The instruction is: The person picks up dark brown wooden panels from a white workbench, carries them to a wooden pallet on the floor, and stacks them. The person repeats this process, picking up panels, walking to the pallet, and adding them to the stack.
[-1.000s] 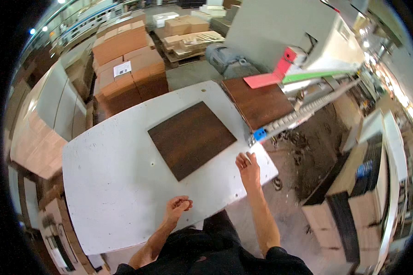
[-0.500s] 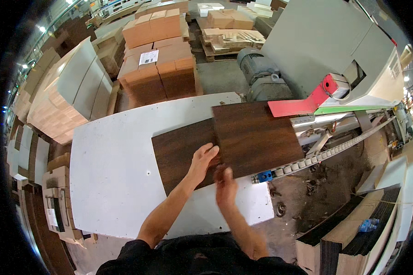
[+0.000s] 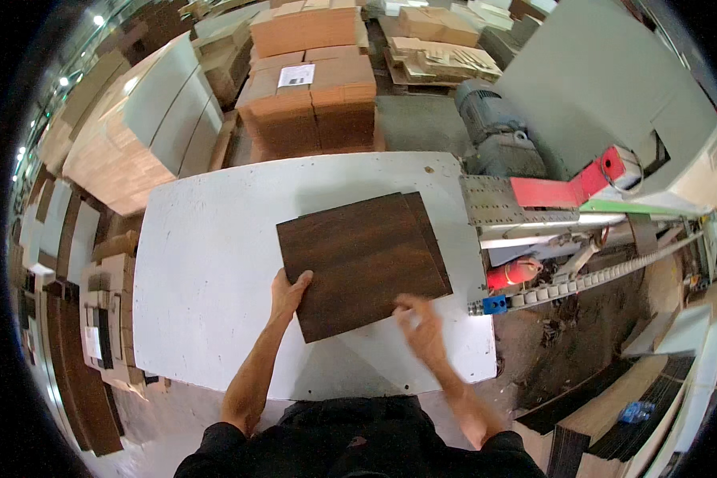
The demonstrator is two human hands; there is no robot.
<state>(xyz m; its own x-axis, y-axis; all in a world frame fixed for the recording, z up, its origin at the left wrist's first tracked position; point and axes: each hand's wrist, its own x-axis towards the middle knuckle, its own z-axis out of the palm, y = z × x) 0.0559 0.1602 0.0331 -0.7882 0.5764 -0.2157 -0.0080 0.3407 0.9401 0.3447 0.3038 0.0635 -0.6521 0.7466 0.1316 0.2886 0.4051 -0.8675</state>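
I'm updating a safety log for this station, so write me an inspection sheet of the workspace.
Surface: white tabletop, small dark marks, brown spot near the far edge.
Job's things: dark brown upper panel overlaps the lower panel, edges not aligned.
Clutter: blue item atop the board stack at right; dark debris below the roller track.
Hands: left hand grips the upper panel's left side, thumb on top; right hand, blurred, at its near edge, contact unclear.
Cables: thin loop at the red bracket, perhaps a wire.
Surroundings: grey motor and brown stacks beyond the tabletop.
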